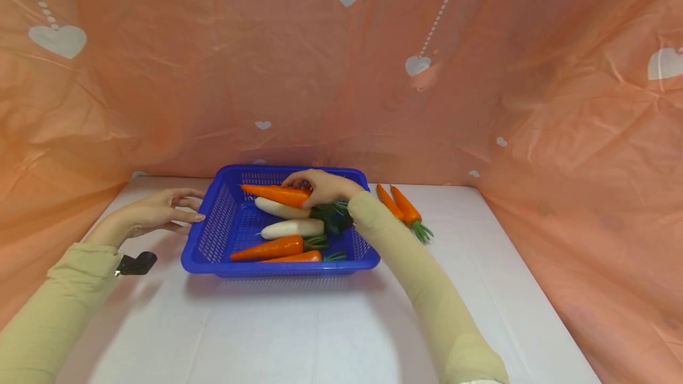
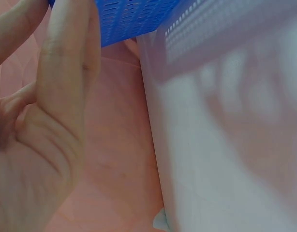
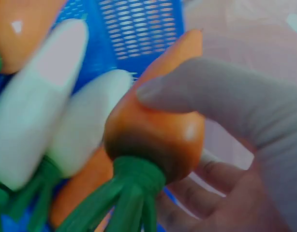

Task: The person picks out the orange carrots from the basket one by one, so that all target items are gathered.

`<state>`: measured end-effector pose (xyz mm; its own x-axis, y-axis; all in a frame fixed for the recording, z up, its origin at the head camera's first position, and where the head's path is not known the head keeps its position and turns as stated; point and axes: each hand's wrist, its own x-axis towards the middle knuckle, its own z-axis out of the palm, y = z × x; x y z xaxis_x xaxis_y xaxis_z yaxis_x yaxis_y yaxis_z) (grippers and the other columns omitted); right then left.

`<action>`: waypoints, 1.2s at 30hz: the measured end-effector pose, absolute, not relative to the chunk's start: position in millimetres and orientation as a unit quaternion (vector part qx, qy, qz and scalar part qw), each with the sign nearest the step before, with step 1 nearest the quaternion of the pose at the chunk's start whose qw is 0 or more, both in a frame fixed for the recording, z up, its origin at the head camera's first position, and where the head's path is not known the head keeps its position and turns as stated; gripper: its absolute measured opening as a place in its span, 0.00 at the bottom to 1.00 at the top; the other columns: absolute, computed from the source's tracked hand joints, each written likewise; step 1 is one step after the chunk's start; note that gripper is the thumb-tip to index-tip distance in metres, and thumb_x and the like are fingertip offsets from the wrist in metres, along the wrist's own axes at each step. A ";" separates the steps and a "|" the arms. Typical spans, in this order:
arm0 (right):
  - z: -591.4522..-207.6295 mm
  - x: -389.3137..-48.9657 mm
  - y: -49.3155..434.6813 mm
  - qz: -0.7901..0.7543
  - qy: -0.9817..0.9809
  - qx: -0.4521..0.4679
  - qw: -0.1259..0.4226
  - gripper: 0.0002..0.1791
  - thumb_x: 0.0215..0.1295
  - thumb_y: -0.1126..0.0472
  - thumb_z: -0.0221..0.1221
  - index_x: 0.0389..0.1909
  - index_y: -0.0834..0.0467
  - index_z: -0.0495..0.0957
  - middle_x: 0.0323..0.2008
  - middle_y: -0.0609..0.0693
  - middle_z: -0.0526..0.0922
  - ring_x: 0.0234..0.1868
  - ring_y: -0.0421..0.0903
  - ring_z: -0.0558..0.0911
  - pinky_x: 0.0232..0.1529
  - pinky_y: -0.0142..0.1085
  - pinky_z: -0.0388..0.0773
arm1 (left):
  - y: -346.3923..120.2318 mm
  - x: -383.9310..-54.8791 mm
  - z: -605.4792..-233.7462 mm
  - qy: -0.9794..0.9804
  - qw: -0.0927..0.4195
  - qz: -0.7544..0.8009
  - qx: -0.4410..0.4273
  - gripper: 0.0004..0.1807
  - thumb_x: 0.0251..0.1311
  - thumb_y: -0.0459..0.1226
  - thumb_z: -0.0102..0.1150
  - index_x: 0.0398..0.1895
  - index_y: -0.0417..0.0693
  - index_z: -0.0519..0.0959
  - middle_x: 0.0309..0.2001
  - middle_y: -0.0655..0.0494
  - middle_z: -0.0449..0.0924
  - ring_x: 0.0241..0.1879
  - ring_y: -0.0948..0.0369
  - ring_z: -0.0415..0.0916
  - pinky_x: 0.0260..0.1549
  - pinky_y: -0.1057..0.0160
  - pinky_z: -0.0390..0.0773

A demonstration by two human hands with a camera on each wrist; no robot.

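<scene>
The right hand [image 1: 322, 186] pinches a tapered orange, green-topped carrot [image 1: 280, 195] over the far side of a blue perforated plastic basket [image 1: 288, 268], tip pointing left (toward the left hand [image 1: 155, 212], loosely spread at the rim).

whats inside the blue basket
Two white radishes, two front carrots, a back carrot partly covered by the carrot the right hand holds. Anything under the greens is hidden.
</scene>
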<state>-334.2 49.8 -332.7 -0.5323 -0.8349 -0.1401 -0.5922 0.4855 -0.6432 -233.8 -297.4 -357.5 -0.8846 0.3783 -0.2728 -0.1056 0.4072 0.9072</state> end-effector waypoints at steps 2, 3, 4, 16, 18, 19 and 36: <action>-324.5 -334.9 55.9 -0.293 0.824 -0.435 0.217 0.31 0.55 0.70 0.64 0.62 0.56 0.71 0.51 0.53 0.74 0.49 0.49 0.73 0.50 0.33 0.73 | -297.5 -234.1 -357.8 0.807 0.225 0.539 0.087 0.39 0.64 0.33 0.58 0.69 0.26 0.46 0.53 0.36 0.68 0.44 0.56 0.77 0.43 0.52 0.81; -320.4 -335.3 59.3 -0.300 0.821 -0.437 0.210 0.31 0.55 0.70 0.65 0.62 0.56 0.71 0.51 0.54 0.74 0.49 0.49 0.74 0.50 0.33 0.73 | -297.6 -234.2 -357.9 0.807 0.226 0.539 0.088 0.40 0.64 0.33 0.58 0.69 0.26 0.46 0.54 0.35 0.68 0.44 0.56 0.77 0.43 0.52 0.81; -316.9 -336.3 62.7 -0.307 0.820 -0.439 0.204 0.31 0.55 0.69 0.65 0.62 0.56 0.71 0.51 0.54 0.74 0.49 0.49 0.74 0.50 0.35 0.73 | -297.8 -234.3 -358.0 0.807 0.226 0.538 0.089 0.40 0.64 0.33 0.58 0.69 0.26 0.45 0.54 0.35 0.68 0.44 0.56 0.77 0.43 0.52 0.81; -286.3 -348.0 115.9 -0.395 0.814 -0.391 0.168 0.33 0.57 0.68 0.65 0.65 0.57 0.68 0.56 0.56 0.74 0.52 0.52 0.74 0.55 0.43 0.73 | -298.9 -233.9 -358.7 0.809 0.224 0.537 0.087 0.40 0.64 0.33 0.58 0.69 0.25 0.46 0.53 0.36 0.68 0.43 0.57 0.77 0.42 0.52 0.81; -283.5 -349.5 125.6 -0.398 0.818 -0.384 0.159 0.33 0.56 0.68 0.65 0.65 0.57 0.68 0.56 0.56 0.74 0.52 0.52 0.74 0.55 0.44 0.73 | -298.9 -233.7 -358.6 0.809 0.223 0.538 0.088 0.40 0.64 0.33 0.58 0.69 0.25 0.46 0.53 0.36 0.68 0.43 0.57 0.77 0.42 0.52 0.81; -282.1 -350.1 130.4 -0.394 0.823 -0.380 0.152 0.33 0.56 0.68 0.66 0.65 0.57 0.68 0.56 0.56 0.74 0.51 0.52 0.74 0.55 0.44 0.73 | -298.8 -233.6 -358.5 0.809 0.223 0.537 0.087 0.40 0.64 0.33 0.58 0.69 0.25 0.46 0.53 0.36 0.68 0.43 0.57 0.77 0.42 0.52 0.81; -263.4 -341.8 204.7 -0.370 0.875 -0.294 0.106 0.33 0.57 0.72 0.62 0.65 0.62 0.66 0.56 0.64 0.73 0.52 0.60 0.72 0.56 0.51 0.72 | -301.2 -231.7 -356.5 0.810 0.227 0.533 0.088 0.42 0.62 0.35 0.60 0.69 0.26 0.45 0.54 0.34 0.67 0.45 0.53 0.77 0.42 0.51 0.81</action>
